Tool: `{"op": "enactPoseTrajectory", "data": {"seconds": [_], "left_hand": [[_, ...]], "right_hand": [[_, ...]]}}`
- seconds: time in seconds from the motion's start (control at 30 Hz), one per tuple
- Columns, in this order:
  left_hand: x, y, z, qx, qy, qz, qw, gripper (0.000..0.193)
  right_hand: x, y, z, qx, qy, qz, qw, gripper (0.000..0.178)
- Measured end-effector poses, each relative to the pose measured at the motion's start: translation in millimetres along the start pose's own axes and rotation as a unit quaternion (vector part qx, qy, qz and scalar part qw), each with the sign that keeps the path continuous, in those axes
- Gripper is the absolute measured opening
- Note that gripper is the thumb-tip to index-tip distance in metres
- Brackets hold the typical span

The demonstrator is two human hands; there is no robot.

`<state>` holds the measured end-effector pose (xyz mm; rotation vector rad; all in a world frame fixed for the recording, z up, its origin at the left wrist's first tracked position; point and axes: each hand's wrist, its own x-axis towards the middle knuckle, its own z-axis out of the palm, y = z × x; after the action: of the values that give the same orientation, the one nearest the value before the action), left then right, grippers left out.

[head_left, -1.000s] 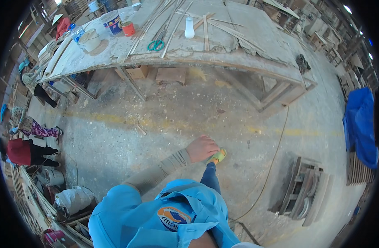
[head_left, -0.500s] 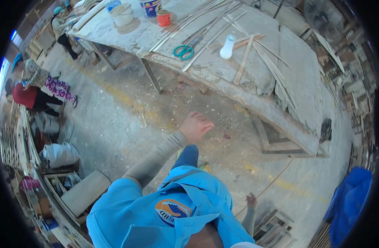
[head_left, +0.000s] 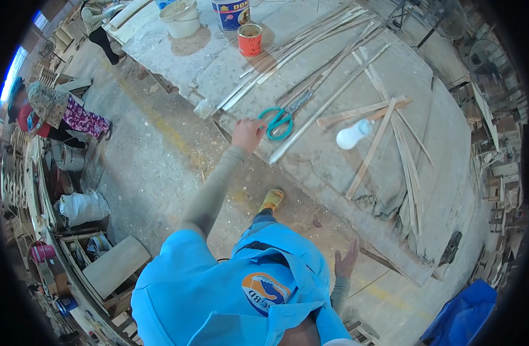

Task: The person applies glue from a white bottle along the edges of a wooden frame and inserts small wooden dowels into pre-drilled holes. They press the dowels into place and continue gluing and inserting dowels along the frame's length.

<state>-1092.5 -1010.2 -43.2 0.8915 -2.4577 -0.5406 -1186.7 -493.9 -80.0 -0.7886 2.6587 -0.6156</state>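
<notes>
My left hand [head_left: 248, 136] reaches over the near edge of the table, right beside the teal handles of a pair of scissors [head_left: 280, 123]. Its fingers are loosely bent and hold nothing that I can see; whether a fingertip touches the handle is unclear. The scissors lie with their blades pointing away to the right, next to a long pale strip [head_left: 331, 104]. Low by my right side, my right hand [head_left: 346, 259] hangs near the table edge, fingers apart and nothing in it. A white bottle [head_left: 354, 134] lies or leans farther right among thin wooden strips [head_left: 371, 151].
Toward the back of the table [head_left: 316, 167] stand a red can [head_left: 250, 40], a white bucket [head_left: 181, 20] and a dark blue pail [head_left: 231, 14]. People [head_left: 68, 112] work at the left. A white sack [head_left: 84, 208] and wooden racks line the left side; blue fabric [head_left: 460, 314] lies lower right.
I have come closer to the table. My left hand has moved up and forward to the scissors' handles. My right hand has risen toward the table edge.
</notes>
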Motion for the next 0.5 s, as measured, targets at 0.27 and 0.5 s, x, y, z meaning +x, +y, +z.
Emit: {"op": "enactPoseTrajectory", "data": {"seconds": [0.27,0.5], "left_hand": [[142,-115,38,0.103,-0.007,-0.203,0.974,0.008],[195,-161,51,0.129,0.021,-0.298,0.945,0.014]], "right_hand": [[66,-43,20,-0.041,-0.066,-0.057,0.995,0.086],[95,-45,15,-0.079,-0.160,0.007,0.984,0.085]]}}
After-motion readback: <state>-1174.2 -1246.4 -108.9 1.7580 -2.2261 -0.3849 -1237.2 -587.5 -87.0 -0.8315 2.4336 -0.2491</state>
